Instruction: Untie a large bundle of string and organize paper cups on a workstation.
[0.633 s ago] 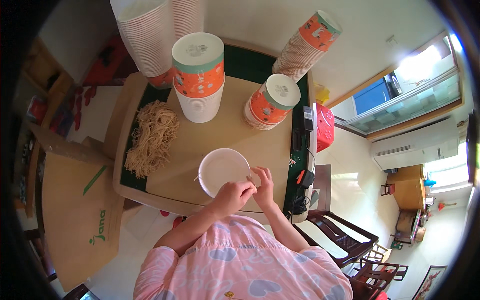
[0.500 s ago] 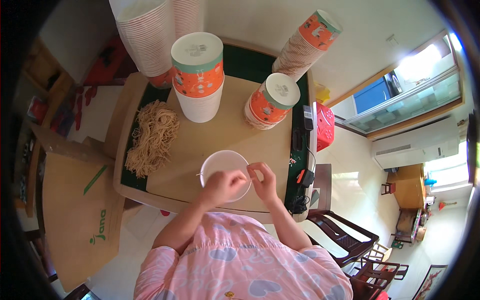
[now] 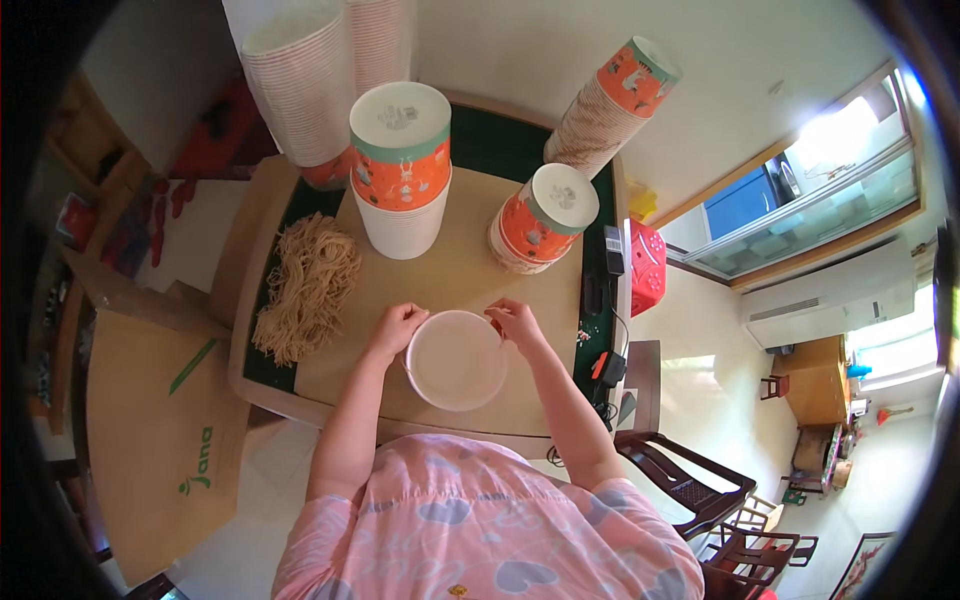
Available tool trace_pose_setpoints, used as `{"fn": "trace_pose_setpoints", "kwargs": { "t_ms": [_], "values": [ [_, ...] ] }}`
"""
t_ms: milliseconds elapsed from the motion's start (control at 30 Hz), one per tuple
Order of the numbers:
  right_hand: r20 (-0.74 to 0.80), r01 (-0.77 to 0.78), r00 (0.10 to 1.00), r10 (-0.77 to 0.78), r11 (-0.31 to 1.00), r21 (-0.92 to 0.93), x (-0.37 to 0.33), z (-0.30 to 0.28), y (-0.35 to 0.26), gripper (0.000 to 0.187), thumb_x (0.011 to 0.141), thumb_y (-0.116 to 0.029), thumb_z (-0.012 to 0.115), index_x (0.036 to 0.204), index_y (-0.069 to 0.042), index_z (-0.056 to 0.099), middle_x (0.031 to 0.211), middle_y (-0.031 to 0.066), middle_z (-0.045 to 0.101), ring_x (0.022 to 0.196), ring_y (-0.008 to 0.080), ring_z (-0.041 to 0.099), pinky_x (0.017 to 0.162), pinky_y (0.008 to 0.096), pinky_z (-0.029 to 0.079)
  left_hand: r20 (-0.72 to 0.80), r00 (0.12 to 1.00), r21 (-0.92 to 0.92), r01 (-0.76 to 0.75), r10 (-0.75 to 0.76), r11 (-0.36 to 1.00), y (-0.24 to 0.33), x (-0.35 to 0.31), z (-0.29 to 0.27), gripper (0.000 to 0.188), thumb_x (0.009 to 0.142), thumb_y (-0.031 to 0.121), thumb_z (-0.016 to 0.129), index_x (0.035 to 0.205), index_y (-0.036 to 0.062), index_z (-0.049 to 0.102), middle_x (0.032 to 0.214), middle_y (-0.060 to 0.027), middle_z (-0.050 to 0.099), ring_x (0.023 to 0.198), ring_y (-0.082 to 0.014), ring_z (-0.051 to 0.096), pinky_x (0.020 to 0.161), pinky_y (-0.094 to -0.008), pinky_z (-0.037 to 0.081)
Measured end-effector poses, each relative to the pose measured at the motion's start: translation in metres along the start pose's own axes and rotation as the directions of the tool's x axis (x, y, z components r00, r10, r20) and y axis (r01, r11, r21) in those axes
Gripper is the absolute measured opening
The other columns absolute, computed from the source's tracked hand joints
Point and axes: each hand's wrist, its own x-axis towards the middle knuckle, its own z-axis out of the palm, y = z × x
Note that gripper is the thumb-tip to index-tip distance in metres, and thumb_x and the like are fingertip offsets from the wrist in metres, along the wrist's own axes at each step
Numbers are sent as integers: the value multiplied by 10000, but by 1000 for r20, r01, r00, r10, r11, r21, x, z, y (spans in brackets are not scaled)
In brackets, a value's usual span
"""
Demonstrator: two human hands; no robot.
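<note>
A white paper bucket [image 3: 457, 362] stands mouth up near the front edge of the table, its inside bare. My left hand [image 3: 396, 328] is closed at the bucket's upper left rim, thumb and fingers pinched together there. At the upper right rim my right hand [image 3: 515, 322] is pinched closed; whatever sits between its fingertips is too small to make out. Left of the bucket lies a loose heap of beige cords [image 3: 308, 290]. Behind are an upside-down stack of orange and green printed buckets [image 3: 402, 180] and a shorter stack [image 3: 540, 222].
Tall bucket stacks rise at the back left [image 3: 300, 90] and back right [image 3: 610, 110]. A power adapter [image 3: 607, 368] and cables lie along the right table edge. An open cardboard box [image 3: 150, 430] stands at the left, a dark wooden chair [image 3: 690, 475] at the right.
My hands have moved apart. The left one went from over the bucket's mouth to its left rim; the right one shifted slightly up. The view has tilted a little.
</note>
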Motion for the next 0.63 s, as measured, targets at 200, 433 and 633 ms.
{"fn": "trace_pose_setpoints", "kwargs": {
  "t_ms": [200, 433, 633],
  "values": [
    [226, -248, 953, 204, 950, 188, 13, -9, 55, 206, 838, -183, 602, 986, -40, 615, 766, 31, 627, 634, 108, 580, 530, 237, 463, 3, 1000, -137, -13, 14, 991, 7, -15, 18, 236, 850, 257, 624, 836, 21, 640, 719, 5, 599, 645, -63, 523, 595, -253, 435],
    [391, -209, 919, 51, 903, 375, -12, -7, 39, 363, 874, -204, 566, 1171, -1, 516, 1019, 75, 603, 946, 140, 563, 794, 272, 470, -2, 867, 472, -439, 499, 764, 59, -48, 27, 162, 765, 118, 656, 927, 121, 670, 688, -84, 522, 591, -239, 545, 555, -367, 445],
    [110, 7, 994, -13, 998, 56, -70, -54, -117, 506, 865, -249, 588, 1271, -3, 413, 1123, 125, 579, 989, 153, 572, 853, 277, 453, -22, 720, 483, -600, 694, 638, 117, -52, 16, 296, 775, 93, 644, 1068, 129, 634, 866, -69, 546, 849, -232, 552, 704, -342, 445]
  ]
}}
